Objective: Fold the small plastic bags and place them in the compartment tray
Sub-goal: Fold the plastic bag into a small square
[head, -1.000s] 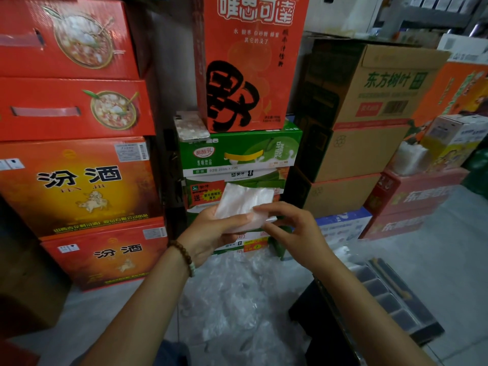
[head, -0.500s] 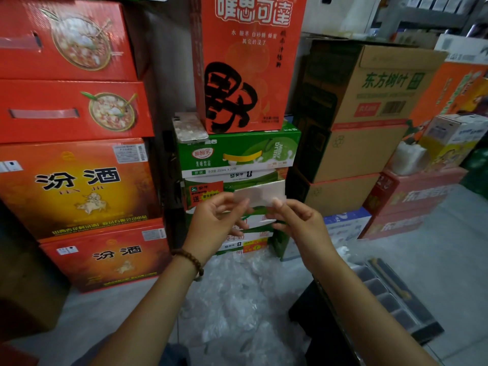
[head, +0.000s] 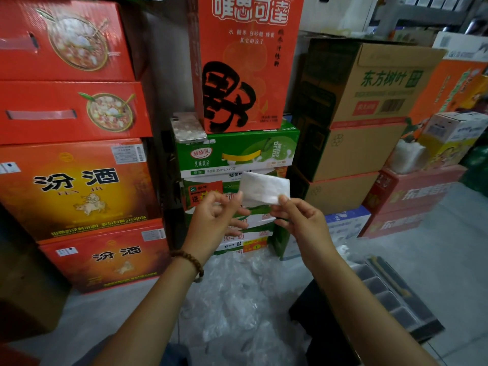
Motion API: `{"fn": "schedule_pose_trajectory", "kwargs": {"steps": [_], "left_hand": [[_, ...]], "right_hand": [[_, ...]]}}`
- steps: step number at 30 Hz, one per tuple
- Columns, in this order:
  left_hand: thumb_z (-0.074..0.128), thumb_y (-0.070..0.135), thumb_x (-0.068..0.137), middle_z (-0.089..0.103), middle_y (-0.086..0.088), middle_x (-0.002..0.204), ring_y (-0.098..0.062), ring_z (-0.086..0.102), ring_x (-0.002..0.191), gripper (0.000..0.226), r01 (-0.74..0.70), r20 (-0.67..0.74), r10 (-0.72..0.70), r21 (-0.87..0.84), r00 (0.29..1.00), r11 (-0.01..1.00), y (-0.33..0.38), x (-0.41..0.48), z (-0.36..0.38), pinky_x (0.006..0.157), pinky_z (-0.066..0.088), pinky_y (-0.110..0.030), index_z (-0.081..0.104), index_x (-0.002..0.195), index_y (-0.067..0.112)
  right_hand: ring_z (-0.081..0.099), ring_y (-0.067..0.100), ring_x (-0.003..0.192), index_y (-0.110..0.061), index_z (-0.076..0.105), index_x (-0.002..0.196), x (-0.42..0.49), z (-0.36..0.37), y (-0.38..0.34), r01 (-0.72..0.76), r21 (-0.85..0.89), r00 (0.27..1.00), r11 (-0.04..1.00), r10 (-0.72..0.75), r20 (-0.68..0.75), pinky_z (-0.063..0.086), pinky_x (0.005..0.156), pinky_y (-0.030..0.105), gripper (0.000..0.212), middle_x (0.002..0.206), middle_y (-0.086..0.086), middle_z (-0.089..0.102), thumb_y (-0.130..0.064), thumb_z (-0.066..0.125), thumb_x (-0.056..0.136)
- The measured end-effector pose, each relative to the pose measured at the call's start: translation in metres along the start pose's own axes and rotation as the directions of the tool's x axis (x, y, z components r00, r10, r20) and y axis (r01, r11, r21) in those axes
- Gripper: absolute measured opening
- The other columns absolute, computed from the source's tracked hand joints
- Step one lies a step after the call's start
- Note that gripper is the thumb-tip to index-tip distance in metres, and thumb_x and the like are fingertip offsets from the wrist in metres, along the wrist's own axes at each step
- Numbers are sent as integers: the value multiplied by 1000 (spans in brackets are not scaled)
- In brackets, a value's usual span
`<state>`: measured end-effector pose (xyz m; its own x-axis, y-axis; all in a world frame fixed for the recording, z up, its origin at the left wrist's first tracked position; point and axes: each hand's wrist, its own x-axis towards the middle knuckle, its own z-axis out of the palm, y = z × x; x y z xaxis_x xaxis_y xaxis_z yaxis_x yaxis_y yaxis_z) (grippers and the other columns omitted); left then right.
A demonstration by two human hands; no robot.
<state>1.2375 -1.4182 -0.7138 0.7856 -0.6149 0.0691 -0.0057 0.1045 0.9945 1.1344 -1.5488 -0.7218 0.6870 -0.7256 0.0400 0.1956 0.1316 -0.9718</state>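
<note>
A small white plastic bag, folded into a flat rectangle, is held up in front of the stacked boxes. My left hand pinches its lower left corner between thumb and fingers. My right hand pinches its lower right corner. A pile of loose clear plastic bags lies on the floor below my arms. The dark compartment tray sits on the floor at the lower right, partly hidden by my right forearm.
Red and orange cartons are stacked at left, green drink cartons in the middle, brown cardboard boxes at right. A phone lies on the green carton. A black object stands beside the tray. Grey floor stretches right.
The bag went from a larger sheet pressed in my left palm to a narrower folded rectangle held by both hands at its lower corners. Both hands rose slightly.
</note>
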Motion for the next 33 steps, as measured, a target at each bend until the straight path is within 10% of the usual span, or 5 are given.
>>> {"fn": "schedule_pose_trajectory", "kwargs": {"steps": [7, 18, 27, 33], "left_hand": [[59, 36, 89, 74, -1, 94, -12, 71, 88, 19, 187, 93, -182, -47, 979, 981, -7, -3, 9, 77, 58, -27, 66, 94, 20], [65, 18, 88, 69, -7, 106, -16, 67, 98, 14, 215, -44, -239, -295, 970, 931, -11, 3, 13, 74, 57, -20, 64, 100, 12], [65, 17, 89, 68, -5, 99, -13, 66, 90, 6, 174, -135, -215, -264, 967, 949, -16, 5, 14, 68, 57, -18, 63, 94, 15], [66, 13, 87, 70, -5, 92, -8, 70, 72, 5, 179, -53, -190, -167, 980, 970, -15, -3, 23, 60, 54, -16, 65, 92, 15]], "right_hand": [[67, 15, 80, -8, 68, 80, -3, 5, 5, 33, -60, 994, 998, -26, 110, 53, 68, 19, 16, 80, 4, 70, -15, 61, 93], [68, 22, 82, -13, 69, 78, 1, 8, 14, 186, -291, 973, 938, -134, 190, 55, 81, 37, 22, 82, 8, 71, -20, 58, 96], [66, 11, 84, -15, 70, 91, 1, 11, 10, 87, -132, 994, 987, -95, -58, 53, 73, 21, 19, 92, 3, 72, -27, 57, 96], [66, 7, 84, -20, 59, 105, 0, 17, 15, -45, -211, 998, 976, 55, 41, 57, 76, 28, 29, 98, -3, 64, -44, 44, 98]]}}
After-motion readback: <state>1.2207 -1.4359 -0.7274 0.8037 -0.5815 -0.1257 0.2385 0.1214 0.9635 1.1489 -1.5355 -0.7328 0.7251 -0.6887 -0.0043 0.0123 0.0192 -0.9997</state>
